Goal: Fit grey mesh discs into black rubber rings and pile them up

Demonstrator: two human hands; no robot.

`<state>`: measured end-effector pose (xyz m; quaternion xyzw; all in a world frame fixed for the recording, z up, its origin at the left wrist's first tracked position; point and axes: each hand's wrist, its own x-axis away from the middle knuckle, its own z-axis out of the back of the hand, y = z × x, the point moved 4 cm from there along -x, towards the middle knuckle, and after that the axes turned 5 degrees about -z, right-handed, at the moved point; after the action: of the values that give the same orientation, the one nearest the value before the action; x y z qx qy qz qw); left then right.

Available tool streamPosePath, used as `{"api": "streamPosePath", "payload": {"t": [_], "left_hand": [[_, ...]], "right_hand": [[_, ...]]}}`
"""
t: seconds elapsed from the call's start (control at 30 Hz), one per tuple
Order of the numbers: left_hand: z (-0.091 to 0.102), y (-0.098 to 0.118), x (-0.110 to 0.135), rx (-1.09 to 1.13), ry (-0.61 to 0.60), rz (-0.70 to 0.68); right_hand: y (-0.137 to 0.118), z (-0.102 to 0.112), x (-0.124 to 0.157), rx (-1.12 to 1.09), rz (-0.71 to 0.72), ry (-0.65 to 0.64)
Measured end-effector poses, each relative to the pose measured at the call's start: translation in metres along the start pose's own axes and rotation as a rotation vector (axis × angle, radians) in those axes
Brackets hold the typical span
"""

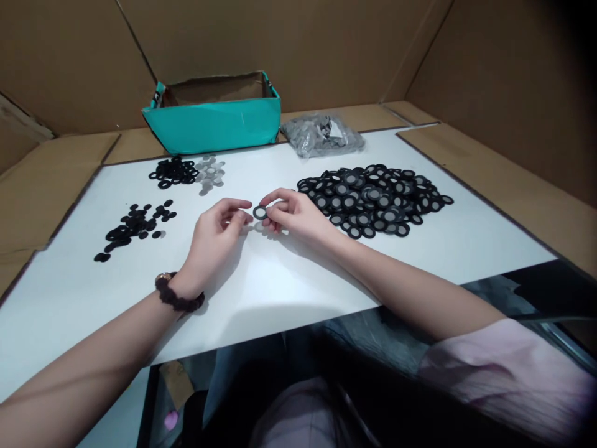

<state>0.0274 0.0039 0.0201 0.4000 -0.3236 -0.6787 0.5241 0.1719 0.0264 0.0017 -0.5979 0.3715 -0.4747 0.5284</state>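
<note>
Pinching a black-rimmed disc [260, 213] mid-frame in my right hand [293, 213], my left hand [220, 227] loosely parted beside it, I might drop it if my pinch slips.

No writing is showing legibly. Toward eleven o'clock from the centre of the view, dark printed marks [158, 94] are standing at the teal box's [212, 127] corners, too small for reading; toward one o'clock, a white patch [335, 129] on the plastic bag [304, 140] is also staying unreadable.

One box [214, 126], one bag [321, 135], four piles [373, 200]
</note>
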Motion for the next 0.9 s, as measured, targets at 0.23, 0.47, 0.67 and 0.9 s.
{"api": "streamPosePath", "payload": {"t": [0.23, 0.47, 0.67, 0.9], "left_hand": [[0.026, -0.024, -0.024, -0.564, 0.232, -0.192], [0.024, -0.036, -0.035, -0.736, 0.13, -0.313], [0.022, -0.035, -0.036, -0.795, 0.092, -0.359], [0.013, -0.034, -0.03, -0.727, -0.08, -0.287]], "right_hand": [[-0.013, 0.025, -0.002, 0.059, 0.081, 0.146], [-0.036, 0.111, 0.024, 0.411, 0.336, 0.519], [-0.031, 0.165, 0.051, 1.059, 0.433, 0.88], [-0.042, 0.166, 0.06, 1.095, 0.438, 0.681]]}}
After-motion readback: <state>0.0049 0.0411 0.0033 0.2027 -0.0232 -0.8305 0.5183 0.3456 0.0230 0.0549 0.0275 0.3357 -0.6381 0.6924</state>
